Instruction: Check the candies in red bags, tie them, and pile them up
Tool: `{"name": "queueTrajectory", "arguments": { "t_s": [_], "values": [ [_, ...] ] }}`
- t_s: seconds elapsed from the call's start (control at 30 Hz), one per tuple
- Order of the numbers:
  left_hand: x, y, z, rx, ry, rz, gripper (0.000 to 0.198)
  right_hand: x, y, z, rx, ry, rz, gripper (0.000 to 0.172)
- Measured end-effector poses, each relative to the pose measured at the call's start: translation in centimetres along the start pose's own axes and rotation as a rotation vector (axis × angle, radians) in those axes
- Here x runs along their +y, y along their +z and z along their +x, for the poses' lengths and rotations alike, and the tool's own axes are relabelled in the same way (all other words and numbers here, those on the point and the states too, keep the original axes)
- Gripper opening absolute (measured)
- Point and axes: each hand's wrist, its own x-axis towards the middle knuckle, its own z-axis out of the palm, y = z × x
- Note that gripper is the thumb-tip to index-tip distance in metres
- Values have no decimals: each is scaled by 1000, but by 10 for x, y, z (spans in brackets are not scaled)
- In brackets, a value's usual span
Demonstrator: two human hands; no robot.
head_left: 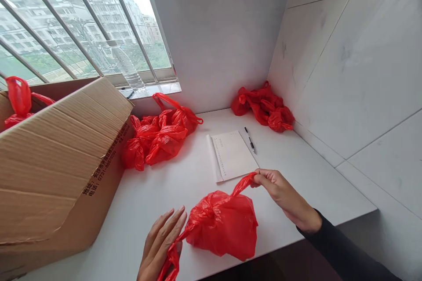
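Note:
A full red plastic bag (227,224) rests at the front edge of the white table, its neck twisted into a knot. Pinched between the thumb and fingers of my right hand (275,191) is one of its handles, pulled up and to the right. The other handle runs down to the left, into my left hand (163,241). That hand's fingers are stretched out straight, with the handle caught between thumb and palm. What the bag contains is hidden.
An open cardboard box (66,149) with red bags inside stands at left. Several tied red bags (165,136) sit beside it, and more red bags (263,107) lie in the back corner. A notebook (234,153), a pen (250,140) and a water bottle (127,68) are nearby.

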Motion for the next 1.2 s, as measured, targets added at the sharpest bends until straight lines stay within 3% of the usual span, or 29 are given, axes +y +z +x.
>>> {"name": "queueTrajectory", "arguments": {
  "t_s": [0.13, 0.23, 0.33, 0.4, 0.57, 0.73, 0.83, 0.9, 1.03, 1.1, 1.2],
  "values": [
    [15, 6, 12, -57, -94, -56, 48, 9, -2, -1, -46, -51, 21, 32],
    [29, 19, 32, -234, -95, -115, 60, 6, 5, 0, -102, -107, 68, 36],
    [37, 33, 51, -412, -66, -188, 32, 8, 6, 3, -129, -120, 103, 31],
    [42, 36, 63, -414, -107, -211, 11, 16, 0, 5, -79, -94, 149, 29],
    [39, 28, 122, -128, -270, -192, 23, 55, -23, 8, 106, 33, 231, 32],
    [-16, 37, 196, 294, -333, -42, 28, 86, -28, 7, 204, 77, 130, 36],
    [-45, 60, 210, 364, -272, 111, 54, 93, -23, 6, 203, 45, 30, 38],
    [-54, 78, 206, 274, -164, 212, 58, 95, -20, 6, 175, 36, -26, 39],
    [-68, 109, 198, -41, 46, 380, 45, 96, -14, 6, 150, 56, -110, 43],
    [-79, 119, 203, -162, 75, 457, 43, 96, -11, 5, 169, 71, -126, 43],
    [-101, 129, 218, -257, -4, 569, 41, 93, -9, 6, 192, 87, -116, 43]
  ]
}}
